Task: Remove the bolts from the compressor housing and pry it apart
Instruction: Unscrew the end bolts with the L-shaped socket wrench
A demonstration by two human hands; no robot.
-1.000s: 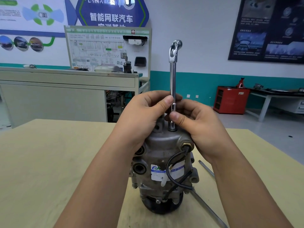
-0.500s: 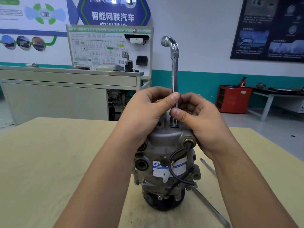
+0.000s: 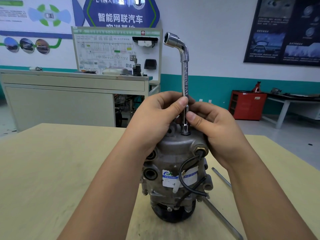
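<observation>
Since the compressor housing (image 3: pixel 174 163) stands on end on the table (image 3: pixel 52 170), the bolt being worked is at its top face, hidden under the lower socket of the L-wrench (image 3: pixel 185 77). The wrench's long axis is vertical, in line with that bolt, and its bent end points up-left, free. Left hand (image 3: pixel 155 118) pinches the shaft, right hand (image 3: pixel 213 129) pinches it just below, both directly above the housing. My read: the next move spins the shaft about that axis, so keep it plumb or the socket slips. Flat bar (image 3: pixel 221 178) lies to the right.
</observation>
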